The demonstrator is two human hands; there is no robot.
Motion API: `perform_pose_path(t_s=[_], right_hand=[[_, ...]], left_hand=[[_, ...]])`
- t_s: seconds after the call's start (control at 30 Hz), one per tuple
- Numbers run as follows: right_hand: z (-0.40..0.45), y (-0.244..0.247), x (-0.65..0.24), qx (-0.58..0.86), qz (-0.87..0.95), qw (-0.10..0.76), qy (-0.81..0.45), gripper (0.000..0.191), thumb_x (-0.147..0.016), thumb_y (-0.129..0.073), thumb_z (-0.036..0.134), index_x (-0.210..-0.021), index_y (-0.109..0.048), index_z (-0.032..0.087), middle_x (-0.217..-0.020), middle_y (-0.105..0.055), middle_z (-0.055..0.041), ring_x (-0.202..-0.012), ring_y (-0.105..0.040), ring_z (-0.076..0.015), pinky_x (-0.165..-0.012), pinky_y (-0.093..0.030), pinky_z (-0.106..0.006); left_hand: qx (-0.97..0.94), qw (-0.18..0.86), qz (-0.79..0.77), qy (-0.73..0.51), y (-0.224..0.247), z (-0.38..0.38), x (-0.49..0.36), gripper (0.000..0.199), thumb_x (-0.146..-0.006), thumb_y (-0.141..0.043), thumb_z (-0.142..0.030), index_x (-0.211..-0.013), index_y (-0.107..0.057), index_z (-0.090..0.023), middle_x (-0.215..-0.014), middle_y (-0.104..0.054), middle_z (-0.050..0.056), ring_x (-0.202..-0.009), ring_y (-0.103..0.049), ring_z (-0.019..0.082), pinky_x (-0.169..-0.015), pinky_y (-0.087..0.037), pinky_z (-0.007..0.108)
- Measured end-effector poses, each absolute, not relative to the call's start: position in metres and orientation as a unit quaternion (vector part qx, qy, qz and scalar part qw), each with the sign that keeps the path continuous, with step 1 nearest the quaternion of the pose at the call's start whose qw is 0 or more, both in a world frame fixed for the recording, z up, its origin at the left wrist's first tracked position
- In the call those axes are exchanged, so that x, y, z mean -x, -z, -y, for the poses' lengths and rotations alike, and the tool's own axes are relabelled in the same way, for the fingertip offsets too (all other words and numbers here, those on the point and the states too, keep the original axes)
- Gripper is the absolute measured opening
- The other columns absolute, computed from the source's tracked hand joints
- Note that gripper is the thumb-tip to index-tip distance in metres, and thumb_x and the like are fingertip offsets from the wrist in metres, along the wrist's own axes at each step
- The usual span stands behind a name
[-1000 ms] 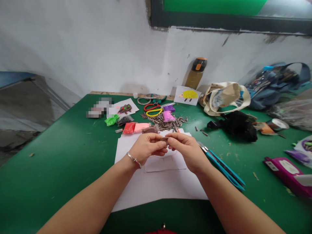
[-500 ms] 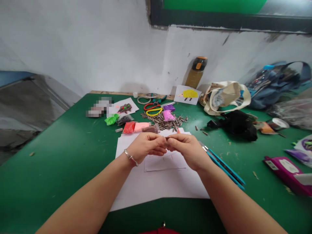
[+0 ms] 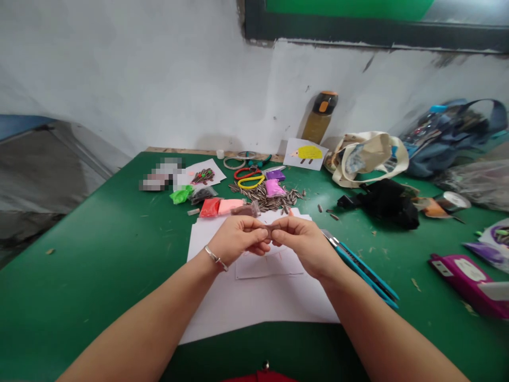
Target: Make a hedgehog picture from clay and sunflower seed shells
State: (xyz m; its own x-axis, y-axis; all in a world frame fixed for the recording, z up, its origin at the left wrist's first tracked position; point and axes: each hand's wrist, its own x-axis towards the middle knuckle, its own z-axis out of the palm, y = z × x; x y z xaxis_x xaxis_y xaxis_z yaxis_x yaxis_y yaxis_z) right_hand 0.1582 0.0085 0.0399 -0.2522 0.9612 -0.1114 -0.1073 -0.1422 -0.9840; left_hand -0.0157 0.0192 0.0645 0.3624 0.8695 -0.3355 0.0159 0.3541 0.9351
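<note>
Brown lump [image 3: 269, 230]: small, dull, held above smooth white paper [image 3: 258, 269].
Left hand [image 3: 237, 237]: thumb and fingers pinching one end.
Right hand [image 3: 305, 241]: thumb and fingers pinching the other.
Seeds [image 3: 274, 202]: slim, pointed, loosely heaped beyond the hands.

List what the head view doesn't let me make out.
In the head view:
- Brown piece: full shape hidden by the left hand and right hand.
- Small white sheet: upper part covered by the hands.
- Seed pile: too small to count, partly under a pinkish-purple bag.
- Pixelated object: blurred out.
- Magenta case: cut off by the right edge.
</note>
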Motion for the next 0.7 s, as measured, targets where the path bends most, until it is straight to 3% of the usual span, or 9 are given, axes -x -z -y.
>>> perform_pose_path(t_s=[0.13,0.23,0.4,0.57,0.7], right_hand=[[-0.0093,-0.0438,-0.1627,0.429,0.466,0.426,-0.646,0.035,-0.073,-0.071,0.032,-0.104,-0.065,0.018,-0.075,-0.065,-0.0008,-0.068,-0.057,-0.0127,-0.071,-0.046,-0.032],[-0.0095,-0.045,-0.1622,0.428,0.502,0.41,-0.631,0.023,-0.077,-0.066,0.035,-0.09,-0.069,0.016,-0.076,-0.065,-0.0022,-0.069,-0.056,-0.0122,-0.068,-0.045,-0.03],[-0.0086,-0.0426,-0.1573,0.462,0.531,0.404,-0.584,0.019,-0.079,-0.063,0.032,-0.072,-0.066,0.015,-0.063,-0.061,-0.0003,-0.061,-0.053,-0.0113,-0.06,-0.043,-0.027],[-0.0076,-0.0441,-0.1573,0.455,0.537,0.411,-0.579,0.019,-0.08,-0.062,0.031,-0.071,-0.067,0.015,-0.066,-0.063,-0.0014,-0.063,-0.057,-0.0124,-0.062,-0.046,-0.027],[-0.008,-0.047,-0.1616,0.452,0.524,0.381,-0.614,0.026,-0.084,-0.057,0.04,-0.084,-0.068,0.017,-0.077,-0.066,-0.0036,-0.065,-0.062,-0.0143,-0.063,-0.05,-0.03]], left_hand=[[-0.474,0.691,-0.459,-0.296,-0.0657,-0.0208,0.0188,0.021,-0.075,-0.071,-0.033,-0.08,-0.07,-0.013,-0.076,-0.07,0.009,-0.066,-0.067,0.016,-0.061,-0.056,0.026],[-0.484,0.685,-0.459,-0.293,-0.0644,-0.0205,0.0189,0.021,-0.076,-0.069,-0.033,-0.08,-0.07,-0.013,-0.077,-0.07,0.008,-0.065,-0.066,0.014,-0.061,-0.055,0.024],[-0.507,0.668,-0.463,-0.288,-0.0626,-0.0186,0.015,0.007,-0.076,-0.067,-0.018,-0.075,-0.066,-0.011,-0.06,-0.065,0.002,-0.053,-0.06,0.009,-0.052,-0.051,0.019],[-0.511,0.657,-0.471,-0.292,-0.0641,-0.0195,0.0148,0.006,-0.077,-0.065,-0.015,-0.073,-0.063,-0.01,-0.057,-0.064,0.001,-0.05,-0.06,0.009,-0.049,-0.049,0.018],[-0.494,0.674,-0.468,-0.289,-0.0619,-0.0215,0.0169,0.016,-0.08,-0.064,-0.027,-0.077,-0.065,-0.011,-0.062,-0.066,0.003,-0.056,-0.063,0.012,-0.054,-0.053,0.022]])
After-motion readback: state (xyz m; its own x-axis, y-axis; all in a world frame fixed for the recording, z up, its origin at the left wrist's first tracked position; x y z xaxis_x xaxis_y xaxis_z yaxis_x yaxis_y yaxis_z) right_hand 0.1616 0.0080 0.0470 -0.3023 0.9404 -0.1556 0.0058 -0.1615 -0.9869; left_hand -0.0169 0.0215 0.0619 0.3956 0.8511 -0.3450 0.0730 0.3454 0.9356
